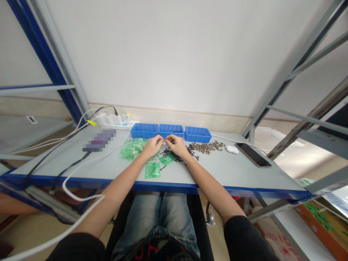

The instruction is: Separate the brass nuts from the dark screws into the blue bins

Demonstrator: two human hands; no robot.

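Stretching left to right, the blue-edged table (pixel 225 177) shows open grey surface at front right. Three blue bins (pixel 198 135) line the back, the middle holding dark bits. Left hand (pixel 153 145), beside green bags (pixel 132 149), and right hand (pixel 176 144), over dark screws (pixel 190 150), pinch nearly closed on a tiny dark piece (pixel 164 140), kind indistinct.

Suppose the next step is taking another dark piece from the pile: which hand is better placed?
Probably the right hand: it is right at the pile of dark pieces, while the left hand is farther from it, beside the heaped green bags.
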